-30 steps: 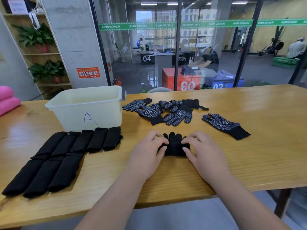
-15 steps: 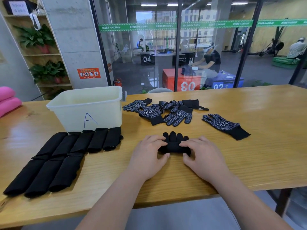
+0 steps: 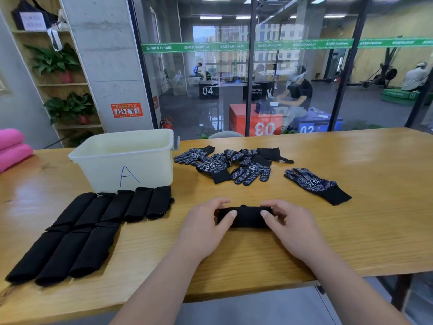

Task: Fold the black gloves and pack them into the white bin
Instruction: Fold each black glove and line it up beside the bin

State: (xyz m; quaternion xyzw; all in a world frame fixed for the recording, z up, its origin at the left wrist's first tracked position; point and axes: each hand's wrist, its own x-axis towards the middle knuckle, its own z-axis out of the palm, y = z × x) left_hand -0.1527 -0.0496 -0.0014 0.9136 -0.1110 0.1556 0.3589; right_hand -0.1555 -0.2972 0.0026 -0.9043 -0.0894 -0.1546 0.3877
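Lower centre of frame: folded black glove laid on table, gripped at both ends by left hand and right hand, fingers curled round it. Upper left: white bin.

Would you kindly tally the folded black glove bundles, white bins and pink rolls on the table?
Folded black bundles laid out: 8
Black bundle gripped by left hand and right hand: 1
White bin: 1
Pink rolls: 2
Total: 12
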